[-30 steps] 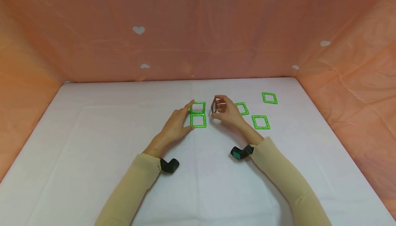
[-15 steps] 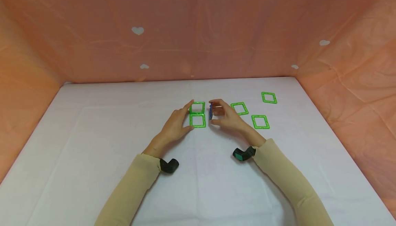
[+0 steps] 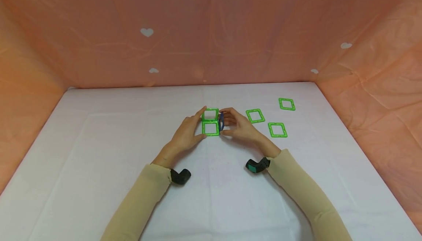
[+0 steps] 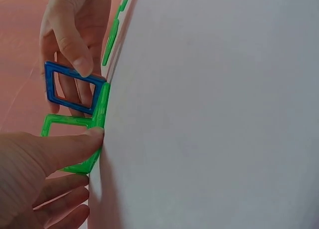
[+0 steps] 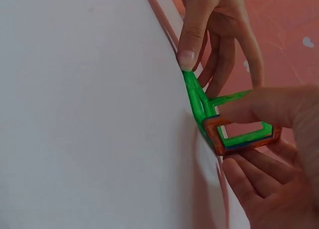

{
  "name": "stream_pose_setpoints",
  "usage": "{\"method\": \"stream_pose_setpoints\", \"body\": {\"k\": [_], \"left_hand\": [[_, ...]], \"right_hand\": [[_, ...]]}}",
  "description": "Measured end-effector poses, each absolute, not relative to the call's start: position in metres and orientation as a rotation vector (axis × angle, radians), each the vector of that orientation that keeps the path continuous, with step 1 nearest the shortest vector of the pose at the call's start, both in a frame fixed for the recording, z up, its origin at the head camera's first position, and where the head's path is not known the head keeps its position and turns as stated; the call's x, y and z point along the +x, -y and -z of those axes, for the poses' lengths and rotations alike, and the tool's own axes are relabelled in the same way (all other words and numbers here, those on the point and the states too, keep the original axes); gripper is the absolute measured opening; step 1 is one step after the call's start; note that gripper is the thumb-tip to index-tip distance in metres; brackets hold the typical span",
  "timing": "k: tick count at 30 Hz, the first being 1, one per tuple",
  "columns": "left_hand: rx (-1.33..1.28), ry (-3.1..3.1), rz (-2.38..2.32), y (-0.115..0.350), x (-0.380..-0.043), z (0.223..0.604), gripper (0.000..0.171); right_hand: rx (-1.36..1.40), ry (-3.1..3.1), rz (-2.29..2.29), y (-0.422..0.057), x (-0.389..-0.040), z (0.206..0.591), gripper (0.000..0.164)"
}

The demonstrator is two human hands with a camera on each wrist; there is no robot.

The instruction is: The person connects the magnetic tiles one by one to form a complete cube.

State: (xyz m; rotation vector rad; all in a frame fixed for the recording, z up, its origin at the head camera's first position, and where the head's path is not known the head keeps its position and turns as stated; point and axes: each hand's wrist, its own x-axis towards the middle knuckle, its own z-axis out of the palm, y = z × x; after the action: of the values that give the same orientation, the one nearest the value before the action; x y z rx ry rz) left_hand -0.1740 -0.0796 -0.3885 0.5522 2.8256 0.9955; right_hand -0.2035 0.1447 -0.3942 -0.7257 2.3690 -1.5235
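Note:
Two green square magnetic tiles meet edge to edge at the middle of the table in the head view. The near green tile [image 3: 212, 134] lies flat, while the far green tile [image 3: 211, 109] stands upright, as both wrist views show. My left hand [image 3: 187, 133] spans both from the left, thumb at the near edge, forefinger at the far one. My right hand [image 3: 244, 127] pinches an upright square tile between thumb and fingers at the right side of the pair. This tile is blue [image 4: 49, 84] in the left wrist view and orange [image 5: 213, 136] in the right one.
Three loose green tiles lie flat to the right: one close [image 3: 255, 110], one nearer the front [image 3: 278, 136] and one farther back [image 3: 287, 108]. White cloth [image 3: 108, 142] covers the table. An orange curtain with hearts [image 3: 211, 50] hangs behind and at both sides.
The right hand has turned the blue-and-orange tile and brought it left, from apart to right beside the green pair. The left hand and the green tiles have stayed put.

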Motion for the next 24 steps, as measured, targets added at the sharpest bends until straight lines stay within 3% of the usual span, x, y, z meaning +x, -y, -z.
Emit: {"method": "stream_pose_setpoints", "body": {"k": [24], "left_hand": [[0.502, -2.852, -0.978, 0.075, -0.1659, 0.3859, 0.082]], "right_hand": [[-0.763, -2.346, 1.551, -0.1414, -0.1986, 0.3984, 0.07]]}}
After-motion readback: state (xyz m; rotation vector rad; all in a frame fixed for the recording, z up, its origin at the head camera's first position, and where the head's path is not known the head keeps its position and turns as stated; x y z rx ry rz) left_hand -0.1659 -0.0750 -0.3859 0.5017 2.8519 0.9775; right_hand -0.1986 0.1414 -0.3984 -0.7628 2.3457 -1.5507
